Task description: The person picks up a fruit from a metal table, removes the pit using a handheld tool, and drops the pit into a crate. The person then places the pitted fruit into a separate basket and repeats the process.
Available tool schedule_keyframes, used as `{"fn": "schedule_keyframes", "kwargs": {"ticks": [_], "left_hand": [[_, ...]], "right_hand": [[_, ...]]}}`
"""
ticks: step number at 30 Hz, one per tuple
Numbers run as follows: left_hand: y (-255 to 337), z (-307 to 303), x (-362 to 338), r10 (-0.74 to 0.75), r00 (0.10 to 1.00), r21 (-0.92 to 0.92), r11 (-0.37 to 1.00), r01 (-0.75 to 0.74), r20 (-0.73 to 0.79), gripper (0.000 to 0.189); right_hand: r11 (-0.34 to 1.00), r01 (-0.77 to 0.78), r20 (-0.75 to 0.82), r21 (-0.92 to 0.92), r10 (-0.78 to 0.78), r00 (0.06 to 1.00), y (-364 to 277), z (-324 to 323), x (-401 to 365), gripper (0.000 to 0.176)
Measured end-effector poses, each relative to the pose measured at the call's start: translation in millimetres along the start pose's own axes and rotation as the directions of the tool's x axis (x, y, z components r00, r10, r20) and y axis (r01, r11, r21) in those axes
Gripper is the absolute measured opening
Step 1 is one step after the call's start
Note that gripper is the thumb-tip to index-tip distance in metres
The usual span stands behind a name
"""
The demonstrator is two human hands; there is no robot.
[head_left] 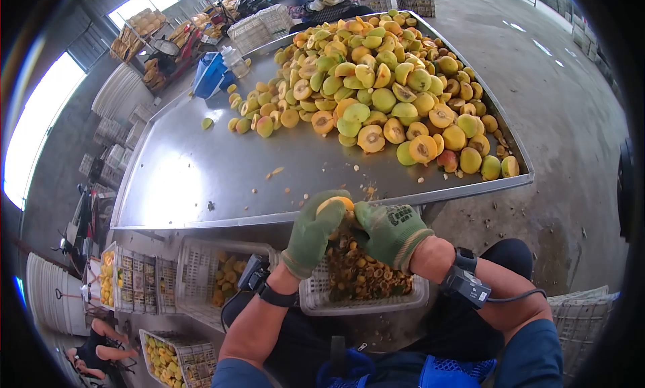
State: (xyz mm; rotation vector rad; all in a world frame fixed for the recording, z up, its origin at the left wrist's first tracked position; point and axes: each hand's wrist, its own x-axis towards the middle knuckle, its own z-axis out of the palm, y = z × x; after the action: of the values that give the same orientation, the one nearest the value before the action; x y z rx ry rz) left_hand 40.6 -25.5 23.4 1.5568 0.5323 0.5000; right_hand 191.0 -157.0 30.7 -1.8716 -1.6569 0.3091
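My left hand (313, 235), in a green work glove, is closed around a yellow peach piece (336, 202) just off the near edge of the metal table. Also gloved, my right hand (392, 233) has its curled fingers against the right side of that piece; whether a small tool sits in them is hidden. Directly below both hands stands a white plastic crate (420, 299) holding brown pits and scraps (366, 274). A large heap of halved peaches (376, 85) covers the far and right part of the table.
The raised-rim metal table (235, 180) carries loose pits and bits of flesh near its front. A blue basket (211, 73) and a bottle (235, 61) stand at its left edge. Crates of peaches (164, 358) sit lower left, near another person (101, 348). Someone's gloved hands (327, 0) show beyond the heap.
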Motion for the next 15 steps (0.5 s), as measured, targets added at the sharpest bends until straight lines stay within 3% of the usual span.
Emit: {"fn": "schedule_keyframes", "kwargs": {"ticks": [6, 9, 11, 15], "left_hand": [[9, 13, -4, 0.028, 0.992, 0.047, 0.999, -0.022, -0.125, 0.03], [10, 22, -7, 0.069, 0.981, 0.018, 0.998, -0.067, -0.181, 0.03], [5, 23, -6, 0.143, 0.97, 0.073, 0.989, -0.131, -0.199, 0.031], [6, 25, -7, 0.15, 0.973, 0.168, 0.978, -0.121, -0.173, 0.03]], "right_hand": [[0.999, -0.035, -0.012, -0.008, 0.035, 0.999, -5, 5, -2, 0.024], [0.991, -0.121, 0.149, 0.062, 0.111, 0.983, -9, -4, -2, 0.026], [0.985, -0.134, 0.174, 0.109, 0.114, 0.978, -6, -2, -4, 0.028], [0.976, -0.165, 0.223, 0.139, 0.132, 0.966, -1, -2, -6, 0.03]]}}
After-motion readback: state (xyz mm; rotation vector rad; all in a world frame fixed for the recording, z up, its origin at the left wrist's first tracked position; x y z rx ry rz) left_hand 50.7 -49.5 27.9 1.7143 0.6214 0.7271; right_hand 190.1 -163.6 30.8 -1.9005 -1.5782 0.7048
